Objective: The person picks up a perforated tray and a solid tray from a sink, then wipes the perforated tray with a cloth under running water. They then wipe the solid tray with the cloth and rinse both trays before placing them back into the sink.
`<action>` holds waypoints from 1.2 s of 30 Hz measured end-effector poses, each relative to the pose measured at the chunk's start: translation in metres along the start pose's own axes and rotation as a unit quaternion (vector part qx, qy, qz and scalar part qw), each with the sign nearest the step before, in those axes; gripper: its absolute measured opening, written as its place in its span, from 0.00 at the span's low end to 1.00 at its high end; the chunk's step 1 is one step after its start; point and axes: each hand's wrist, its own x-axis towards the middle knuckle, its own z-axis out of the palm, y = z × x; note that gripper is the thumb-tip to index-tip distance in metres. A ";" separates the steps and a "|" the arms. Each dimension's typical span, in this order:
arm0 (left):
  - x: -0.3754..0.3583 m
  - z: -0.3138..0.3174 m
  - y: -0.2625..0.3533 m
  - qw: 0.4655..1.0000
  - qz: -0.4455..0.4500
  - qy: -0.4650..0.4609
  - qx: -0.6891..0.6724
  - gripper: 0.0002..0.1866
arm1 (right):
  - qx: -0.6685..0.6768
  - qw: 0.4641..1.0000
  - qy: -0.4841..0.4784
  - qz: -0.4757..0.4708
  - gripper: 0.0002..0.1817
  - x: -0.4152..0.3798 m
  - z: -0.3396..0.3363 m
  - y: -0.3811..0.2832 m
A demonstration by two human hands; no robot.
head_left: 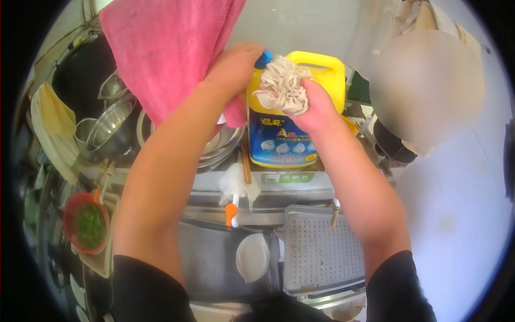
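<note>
My right hand [316, 104] is closed around a crumpled beige cloth [284, 86], held in front of the upper part of a yellow jug [337, 88] with a blue label. At the jug's top left, my left hand [238, 61] is curled against a blue cap [263, 59]; its fingertips are partly hidden. The jug stands upright on a ledge. A pink towel [161, 48] hangs behind my left forearm.
Metal bowls [112, 123] are stacked at the left, near a red basket [86, 214] of greens. Below are an orange-handled tap [231, 214], a white scoop-like dish [252, 257] and a perforated grey tray [322, 252]. A dark pot [394, 142] stands at the right.
</note>
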 end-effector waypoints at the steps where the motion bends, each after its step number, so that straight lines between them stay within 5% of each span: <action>1: -0.009 0.004 0.000 0.998 0.001 0.051 -0.043 0.22 | 0.012 1.000 0.006 0.008 0.20 -0.017 0.002 0.002; 3: -0.026 0.012 0.020 0.991 0.004 0.092 -0.094 0.22 | 0.051 0.998 -0.009 0.030 0.23 -0.051 -0.009 0.003; 5: -0.079 0.014 0.073 0.952 -0.156 0.144 -0.219 0.19 | 0.069 0.997 -0.002 0.029 0.23 -0.104 -0.024 0.013; 7: -0.139 0.038 0.137 0.818 -0.213 0.103 -0.524 0.21 | 0.121 0.991 0.056 0.016 0.24 -0.169 -0.042 0.037; 8: -0.175 0.049 0.177 0.794 -0.248 0.067 -0.551 0.27 | 0.162 0.980 0.117 0.004 0.24 -0.205 -0.051 0.055; 10: -0.240 0.085 0.259 0.554 -0.360 0.030 -0.750 0.30 | 0.194 0.971 0.136 0.035 0.23 -0.277 -0.105 0.092; 12: -0.297 0.137 0.323 0.296 -0.566 -0.101 -0.763 0.29 | 0.277 0.935 0.215 0.045 0.23 -0.326 -0.169 0.130; 14: -0.301 0.150 0.366 0.186 -0.593 -0.095 -0.777 0.27 | 0.240 0.866 0.439 0.027 0.22 -0.336 -0.193 0.147; 15: -0.309 0.163 0.376 0.184 -0.595 -0.103 -0.775 0.27 | 0.243 0.862 0.444 0.023 0.22 -0.342 -0.208 0.150; 17: -0.313 0.196 0.390 0.328 -0.591 -0.118 -0.727 0.25 | 0.187 0.879 0.439 0.011 0.20 -0.341 -0.246 0.149; 18: -0.310 0.201 0.395 0.328 -0.592 -0.123 -0.726 0.25 | 0.191 0.877 0.441 0.009 0.20 -0.335 -0.271 0.148; 20: -0.300 0.211 0.400 0.466 -0.543 -0.066 -0.695 0.24 | 0.044 0.885 0.464 0.009 0.18 -0.321 -0.310 0.144; 24: -0.258 0.204 0.401 0.374 -0.562 -0.106 -0.730 0.23 | 0.075 0.842 0.527 -0.083 0.13 -0.312 -0.263 0.137; 26: -0.262 0.243 0.381 0.339 -0.596 -0.101 -0.721 0.25 | -0.118 0.870 0.477 -0.038 0.21 -0.324 -0.254 0.160; 27: -0.269 0.256 0.372 0.217 -0.592 -0.149 -0.761 0.27 | -0.121 0.869 0.479 -0.004 0.24 -0.326 -0.245 0.160; 28: -0.274 0.253 0.383 0.218 -0.594 -0.151 -0.760 0.27 | -0.118 0.869 0.481 -0.003 0.24 -0.324 -0.253 0.147; 30: -0.286 0.244 0.413 0.318 -0.609 -0.219 -0.693 0.27 | -0.076 0.856 0.504 0.088 0.26 -0.314 -0.273 0.111; 31: -0.287 0.248 0.412 0.319 -0.611 -0.222 -0.689 0.27 | -0.071 0.856 0.505 0.089 0.26 -0.316 -0.273 0.113; 33: -0.285 0.262 0.404 0.214 -0.625 -0.156 -0.734 0.23 | -0.304 0.821 0.479 0.063 0.27 -0.322 -0.269 0.120; 36: -0.295 0.297 0.368 0.280 -0.628 -0.125 -0.715 0.21 | -0.278 0.806 0.522 0.022 0.25 -0.325 -0.255 0.165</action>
